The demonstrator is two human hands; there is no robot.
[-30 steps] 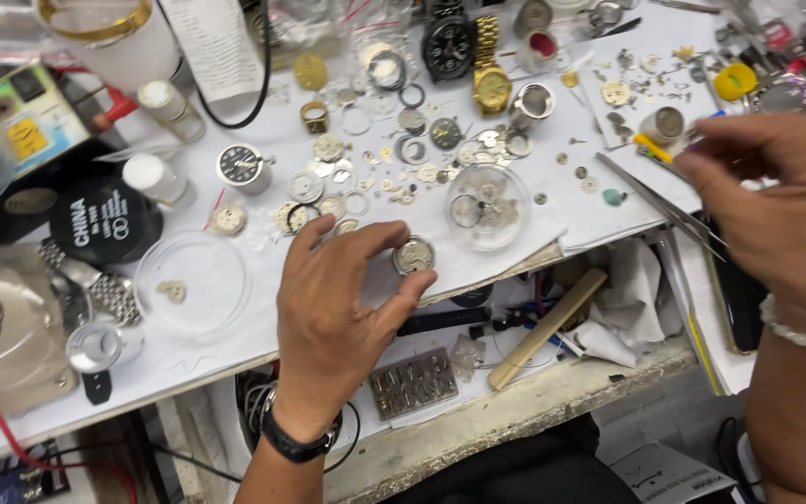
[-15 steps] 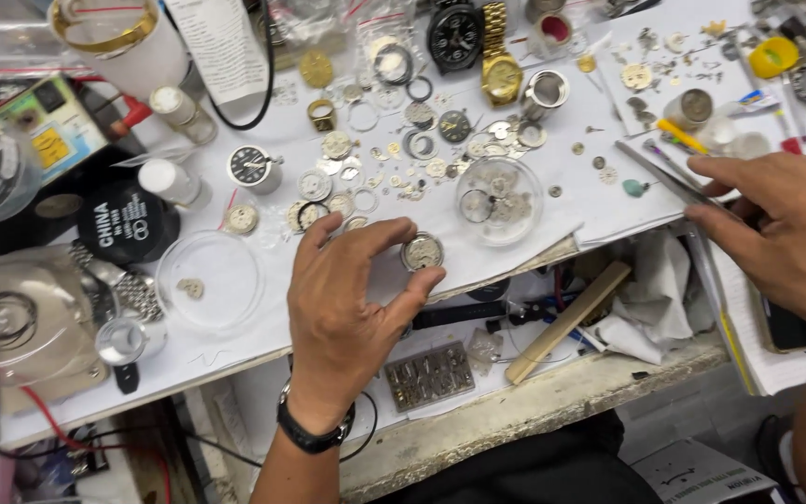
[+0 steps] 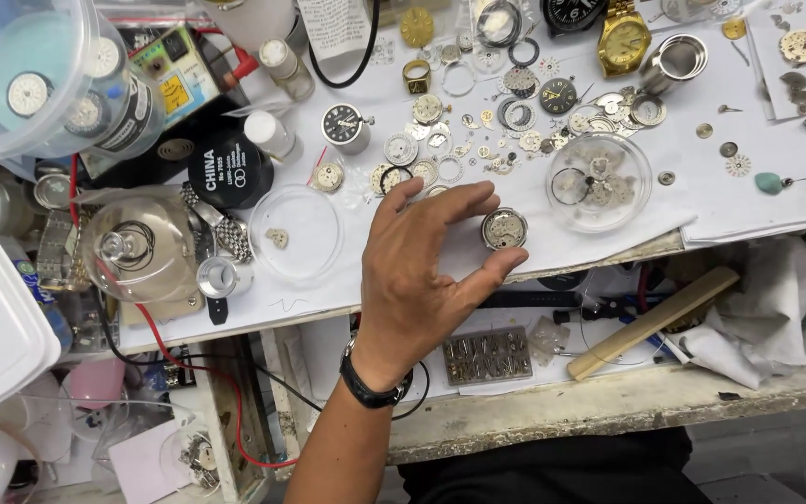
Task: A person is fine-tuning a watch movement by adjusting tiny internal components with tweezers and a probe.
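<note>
My left hand (image 3: 422,271), with a black band on its wrist, reaches over the front edge of the white paper-covered bench (image 3: 720,201). Its thumb and spread fingers close around a small round watch movement (image 3: 504,229) that lies on the paper near the edge. The thumb touches the movement's lower right and the fingers sit just above it. My right hand does not show in this view.
A clear round dish of watch parts (image 3: 599,182) sits just right of the movement, and another clear dish (image 3: 296,233) to the left. Loose dials, rings and gears (image 3: 478,140) cover the paper behind. A gold wristwatch (image 3: 624,42), black tin (image 3: 229,168), glass dome (image 3: 137,247), wooden stick (image 3: 655,322) and white cloth (image 3: 767,308) lie around.
My right hand, which held tweezers at the right, has drawn away out of view. My left hand has stayed at the round movement.
</note>
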